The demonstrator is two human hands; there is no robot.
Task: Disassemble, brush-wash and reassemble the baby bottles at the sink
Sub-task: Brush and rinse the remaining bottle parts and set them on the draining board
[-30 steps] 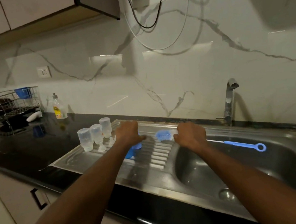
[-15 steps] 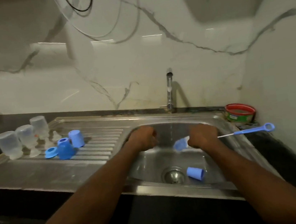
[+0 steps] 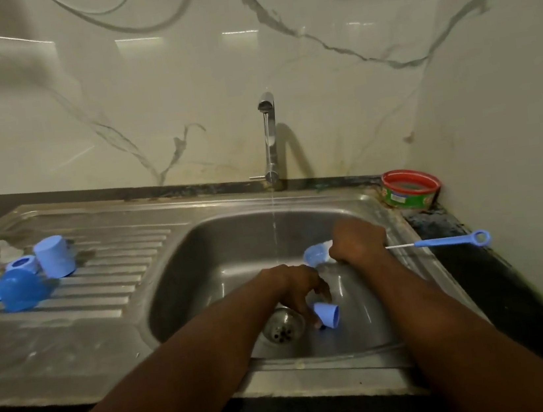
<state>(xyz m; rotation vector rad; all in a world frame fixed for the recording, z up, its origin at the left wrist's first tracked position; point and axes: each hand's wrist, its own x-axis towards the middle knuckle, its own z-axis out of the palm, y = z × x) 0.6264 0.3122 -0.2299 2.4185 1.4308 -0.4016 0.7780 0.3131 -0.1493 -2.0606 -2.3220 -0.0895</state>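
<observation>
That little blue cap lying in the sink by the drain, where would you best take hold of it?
By its tapered side wall, from above. The cap lies on its side in the sink, open mouth facing right, so fingers can straddle it. The left hand already reaches down at it.

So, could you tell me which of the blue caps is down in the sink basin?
The blue cap lying on its side beside the drain, at the left hand's fingertips. The other blue pieces sit on the ribbed drainboard.
</observation>
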